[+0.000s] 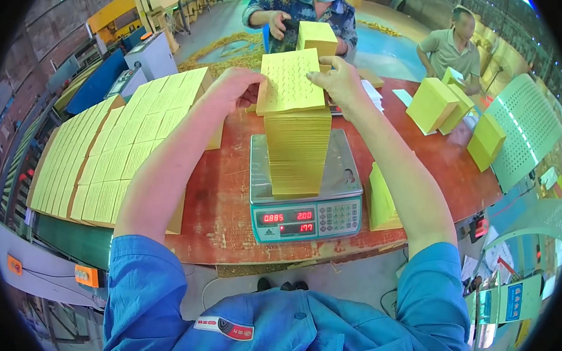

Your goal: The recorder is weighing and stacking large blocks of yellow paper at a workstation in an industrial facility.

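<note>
A tall stack of yellow paper (297, 152) rises from the metal pan of a digital counter scale (307, 221) with lit red digits. At its top lies a slightly skewed bundle of yellow sheets (290, 79), marked with rows of small curved cuts. My left hand (241, 88) pinches the bundle's left edge, its fingers curled under. On the opposite edge, my right hand (340, 86) grips with the thumb at the side and the fingers behind. The bundle's underside is hidden, so I cannot tell whether it rests fully on the stack.
Rows of yellow paper stacks (132, 132) cover the left side. More yellow blocks (433, 104) stand on the red table (214, 226) at right, near a curved perforated green sheet (525, 131). Across the table, a masked co-worker (298, 9) handles a yellow block; another person (449, 52) sits right.
</note>
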`<state>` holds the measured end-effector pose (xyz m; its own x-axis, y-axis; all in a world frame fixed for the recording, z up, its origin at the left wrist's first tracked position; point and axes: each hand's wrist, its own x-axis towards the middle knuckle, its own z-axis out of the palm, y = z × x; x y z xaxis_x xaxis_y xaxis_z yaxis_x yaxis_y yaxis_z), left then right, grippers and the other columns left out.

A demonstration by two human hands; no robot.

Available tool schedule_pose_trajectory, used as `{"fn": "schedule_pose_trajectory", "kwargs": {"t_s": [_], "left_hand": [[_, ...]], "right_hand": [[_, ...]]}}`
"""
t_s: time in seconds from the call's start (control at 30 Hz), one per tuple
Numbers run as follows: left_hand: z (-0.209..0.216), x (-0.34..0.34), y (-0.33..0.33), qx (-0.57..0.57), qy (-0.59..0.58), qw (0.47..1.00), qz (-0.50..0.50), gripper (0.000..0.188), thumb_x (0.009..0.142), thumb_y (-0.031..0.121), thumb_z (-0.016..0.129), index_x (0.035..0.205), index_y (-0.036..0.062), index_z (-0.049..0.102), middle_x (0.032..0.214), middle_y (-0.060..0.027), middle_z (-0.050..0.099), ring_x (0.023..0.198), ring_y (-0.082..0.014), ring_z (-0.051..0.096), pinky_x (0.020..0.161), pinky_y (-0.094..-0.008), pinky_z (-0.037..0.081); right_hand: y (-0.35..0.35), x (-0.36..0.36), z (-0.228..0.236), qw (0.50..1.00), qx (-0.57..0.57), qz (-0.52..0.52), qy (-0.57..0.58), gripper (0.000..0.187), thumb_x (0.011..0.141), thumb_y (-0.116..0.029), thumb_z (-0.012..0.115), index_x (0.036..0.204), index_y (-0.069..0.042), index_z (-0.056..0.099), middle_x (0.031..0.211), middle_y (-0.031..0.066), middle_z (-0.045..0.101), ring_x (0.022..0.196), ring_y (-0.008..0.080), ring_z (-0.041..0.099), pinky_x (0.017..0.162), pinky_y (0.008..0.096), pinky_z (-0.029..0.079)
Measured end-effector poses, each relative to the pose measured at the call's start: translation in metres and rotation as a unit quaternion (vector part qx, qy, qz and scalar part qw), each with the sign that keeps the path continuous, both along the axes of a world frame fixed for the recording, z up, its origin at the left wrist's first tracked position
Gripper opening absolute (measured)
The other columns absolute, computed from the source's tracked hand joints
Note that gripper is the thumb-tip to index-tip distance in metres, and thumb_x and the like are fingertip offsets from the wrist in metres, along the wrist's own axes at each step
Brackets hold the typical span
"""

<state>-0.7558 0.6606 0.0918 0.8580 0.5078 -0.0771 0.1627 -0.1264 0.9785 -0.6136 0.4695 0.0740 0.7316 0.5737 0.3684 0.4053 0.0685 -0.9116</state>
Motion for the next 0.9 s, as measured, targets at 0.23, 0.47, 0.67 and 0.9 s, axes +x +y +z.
{"fn": "schedule_pose_trajectory", "kwargs": {"t_s": [0.23, 0.47, 0.67, 0.9], "left_hand": [[-0.014, 0.004, 0.004, -0.01, 0.018, 0.999, -0.027, 0.017, 0.085, 0.024, 0.065, 0.075, 0.0107, 0.067, 0.067, -0.003, 0.065, 0.054, -0.0119, 0.058, 0.049, -0.0257, 0.04], [-0.011, 0.007, -0.003, 0.044, 0.004, 0.999, -0.032, 0.021, 0.09, 0.029, 0.063, 0.078, 0.0116, 0.063, 0.064, 0.0004, 0.061, 0.05, -0.0099, 0.053, 0.048, -0.0258, 0.038], [-0.011, 0.007, -0.022, 0.091, -0.008, 0.996, -0.01, 0.022, 0.09, 0.031, 0.063, 0.077, 0.013, 0.06, 0.061, 0.0022, 0.056, 0.049, -0.0089, 0.051, 0.047, -0.025, 0.038], [-0.025, 0.007, -0.015, 0.136, -0.034, 0.99, -0.019, 0.022, 0.092, 0.029, 0.059, 0.077, 0.0125, 0.058, 0.059, 0.0033, 0.054, 0.047, -0.0069, 0.048, 0.043, -0.0234, 0.034]], "right_hand": [[-0.005, -0.001, -0.009, 0.999, -0.043, -0.017, -0.029, 0.05, 0.083, -0.013, 0.071, 0.126, 0.006, 0.051, 0.08, 0.009, 0.064, 0.071, 0.0129, 0.062, 0.06, 0.0267, 0.048], [-0.009, 0.006, -0.02, 0.993, -0.051, -0.069, -0.079, 0.051, 0.078, -0.024, 0.075, 0.119, 0.002, 0.059, 0.078, 0.0101, 0.067, 0.072, 0.0178, 0.066, 0.067, 0.0311, 0.05], [-0.017, 0.003, -0.025, 0.982, -0.072, -0.104, -0.138, 0.049, 0.076, -0.025, 0.076, 0.117, -0.002, 0.061, 0.08, 0.0117, 0.069, 0.073, 0.0199, 0.067, 0.069, 0.0326, 0.051], [-0.018, 0.004, -0.034, 0.981, -0.057, -0.119, -0.144, 0.044, 0.075, -0.027, 0.077, 0.109, -0.002, 0.065, 0.078, 0.0103, 0.068, 0.073, 0.0199, 0.066, 0.069, 0.0319, 0.05]]}}
